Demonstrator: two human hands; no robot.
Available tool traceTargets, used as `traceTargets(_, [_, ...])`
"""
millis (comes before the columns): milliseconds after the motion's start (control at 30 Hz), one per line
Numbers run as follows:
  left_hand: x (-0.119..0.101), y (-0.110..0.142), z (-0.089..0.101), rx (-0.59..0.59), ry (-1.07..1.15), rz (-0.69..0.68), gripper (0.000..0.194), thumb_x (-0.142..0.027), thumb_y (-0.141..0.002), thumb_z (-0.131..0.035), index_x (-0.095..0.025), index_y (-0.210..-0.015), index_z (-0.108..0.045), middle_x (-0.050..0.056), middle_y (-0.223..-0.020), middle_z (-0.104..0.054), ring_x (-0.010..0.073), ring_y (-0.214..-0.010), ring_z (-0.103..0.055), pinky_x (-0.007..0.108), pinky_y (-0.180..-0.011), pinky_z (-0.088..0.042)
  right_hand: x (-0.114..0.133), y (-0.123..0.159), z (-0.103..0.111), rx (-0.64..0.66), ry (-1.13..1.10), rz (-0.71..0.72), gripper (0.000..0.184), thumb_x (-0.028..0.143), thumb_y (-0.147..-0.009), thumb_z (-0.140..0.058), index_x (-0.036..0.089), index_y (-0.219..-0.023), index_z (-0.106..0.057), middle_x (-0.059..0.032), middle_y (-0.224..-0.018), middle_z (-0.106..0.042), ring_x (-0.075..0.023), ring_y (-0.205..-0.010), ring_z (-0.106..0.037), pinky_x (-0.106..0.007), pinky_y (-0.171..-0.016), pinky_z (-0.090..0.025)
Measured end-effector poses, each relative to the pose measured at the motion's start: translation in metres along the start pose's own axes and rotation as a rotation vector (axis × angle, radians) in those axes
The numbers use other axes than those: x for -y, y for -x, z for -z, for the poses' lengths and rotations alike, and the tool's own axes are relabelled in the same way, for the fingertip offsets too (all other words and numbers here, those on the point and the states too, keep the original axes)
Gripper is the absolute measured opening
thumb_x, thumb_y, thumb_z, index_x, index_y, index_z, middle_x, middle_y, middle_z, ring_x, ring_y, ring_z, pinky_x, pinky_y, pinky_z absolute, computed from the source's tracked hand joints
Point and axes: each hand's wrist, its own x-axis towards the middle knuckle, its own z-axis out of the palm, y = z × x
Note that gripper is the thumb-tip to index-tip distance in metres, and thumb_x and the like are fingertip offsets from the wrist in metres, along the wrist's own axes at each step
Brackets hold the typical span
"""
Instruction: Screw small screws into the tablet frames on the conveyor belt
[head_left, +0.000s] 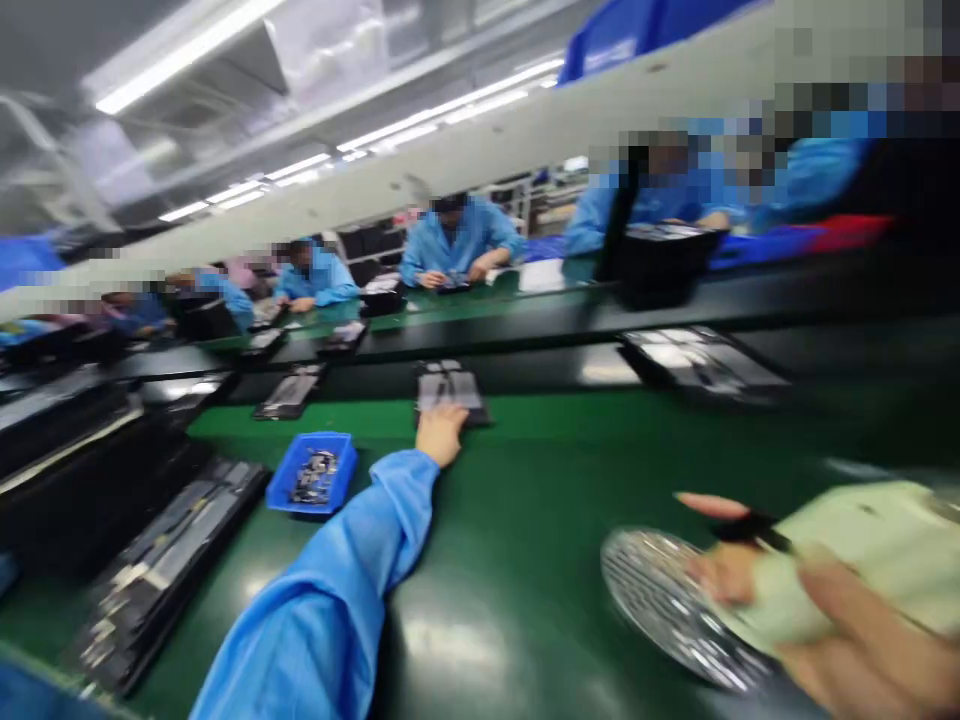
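My left hand, at the end of a stretched-out blue sleeve, grips the near end of a flat dark device with light grey panels. Its fingers lie over the panels, and the thumb is hard to make out. At the lower right my right hand is closed round a pale green fan with a round, shiny grille. Motion smears this hand, and a black band shows by one of its fingers.
A blue bin of small metal parts stands on the green bench. Left of it lies a long dark device. More flat devices sit along the far strip. Several people in blue work opposite, beneath a pale slanting beam.
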Motion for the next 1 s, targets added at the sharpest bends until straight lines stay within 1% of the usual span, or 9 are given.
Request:
traceTargets(33, [0.002, -0.004, 0.001, -0.021, 0.018, 0.019, 0.051, 0.000, -0.090, -0.049, -0.012, -0.136, -0.067, 0.016, -0.143, -0.066, 0.0284, -0.135, -0.059, 0.045, -0.118, -0.043, 0.013, 0.015, -0.012, -0.016, 0.118, -0.035, 0.025, 0.057, -0.072, -0.079, 0.032, -0.076, -0.075, -0.0061, -0.051, -0.056, -0.0241, -0.047, -0.057, -0.056, -0.063, -0.054])
traceTargets(100, [0.009, -0.010, -0.001, -0.073, 0.059, 0.070, 0.053, 0.002, -0.090, -0.038, -0.001, -0.137, -0.064, 0.026, -0.146, -0.061, 0.0354, -0.137, -0.056, 0.054, -0.118, -0.039, 0.033, 0.031, -0.040, -0.068, 0.161, -0.011, 0.047, 0.070, -0.070, -0.078, 0.025, -0.078, -0.072, 0.0012, -0.046, -0.051, -0.0194, -0.042, -0.054, -0.046, -0.054, -0.054])
traceTargets(167, [0.020, -0.018, -0.012, -0.092, 0.102, 0.107, 0.050, -0.001, -0.091, -0.038, 0.005, -0.135, -0.062, 0.033, -0.150, -0.053, 0.0442, -0.142, -0.048, 0.067, -0.118, -0.034, 0.039, 0.031, -0.062, -0.077, 0.178, 0.045, 0.054, 0.074, -0.069, -0.079, 0.021, -0.072, -0.067, 0.0039, -0.042, -0.048, -0.0154, -0.039, -0.051, -0.039, -0.051, -0.054])
traceTargets(233, [0.029, -0.023, -0.027, -0.119, 0.142, 0.122, 0.048, -0.010, -0.095, -0.040, 0.001, -0.136, -0.062, 0.029, -0.155, -0.051, 0.0461, -0.148, -0.041, 0.070, -0.121, -0.028, 0.039, 0.026, -0.072, -0.080, 0.193, 0.066, 0.055, 0.073, -0.069, -0.079, 0.019, -0.076, -0.068, 0.0047, -0.041, -0.050, -0.0135, -0.037, -0.050, -0.034, -0.048, -0.052])
traceTargets(333, [0.030, -0.020, -0.047, -0.186, 0.189, 0.040, 0.045, -0.022, -0.097, -0.043, -0.007, -0.132, -0.067, 0.019, -0.154, -0.056, 0.0399, -0.151, -0.040, 0.060, -0.127, -0.029, 0.034, 0.025, -0.076, -0.101, 0.203, 0.060, 0.054, 0.070, -0.069, -0.080, 0.018, -0.079, -0.070, 0.0055, -0.041, -0.051, -0.0120, -0.036, -0.050, -0.030, -0.046, -0.050])
traceTargets(433, [0.018, -0.012, -0.058, -0.185, 0.225, -0.137, 0.047, -0.028, -0.097, -0.041, -0.007, -0.126, -0.071, 0.017, -0.149, -0.062, 0.0350, -0.149, -0.045, 0.049, -0.128, -0.033, 0.031, 0.028, -0.075, -0.113, 0.210, 0.042, 0.052, 0.069, -0.067, -0.082, 0.019, -0.072, -0.067, 0.0059, -0.039, -0.051, -0.0114, -0.035, -0.050, -0.029, -0.045, -0.050])
traceTargets(567, [0.002, -0.007, -0.063, -0.124, 0.259, -0.268, 0.049, -0.034, -0.098, -0.039, -0.011, -0.126, -0.072, 0.014, -0.144, -0.067, 0.0331, -0.143, -0.053, 0.049, -0.126, -0.037, 0.029, 0.029, -0.072, -0.050, 0.222, -0.004, 0.050, 0.065, -0.073, -0.081, 0.017, -0.085, -0.074, 0.0064, -0.041, -0.053, -0.0111, -0.036, -0.049, -0.030, -0.048, -0.052])
traceTargets(733, [0.000, -0.006, -0.061, -0.107, 0.290, -0.279, 0.050, -0.038, -0.099, -0.040, -0.012, -0.128, -0.071, 0.016, -0.142, -0.067, 0.0344, -0.142, -0.055, 0.052, -0.124, -0.040, 0.028, 0.032, -0.069, 0.002, 0.214, -0.045, 0.047, 0.062, -0.075, -0.081, 0.017, -0.087, -0.074, 0.0060, -0.043, -0.054, -0.0109, -0.038, -0.049, -0.030, -0.050, -0.052])
traceTargets(1000, [-0.003, -0.005, -0.058, -0.107, 0.296, -0.280, 0.051, -0.038, -0.098, -0.040, -0.011, -0.128, -0.071, 0.015, -0.141, -0.068, 0.0344, -0.142, -0.054, 0.051, -0.124, -0.040, 0.025, 0.032, -0.071, -0.009, 0.250, -0.060, 0.049, 0.063, -0.075, -0.081, 0.017, -0.086, -0.073, 0.0065, -0.042, -0.053, -0.0104, -0.037, -0.048, -0.030, -0.048, -0.051])
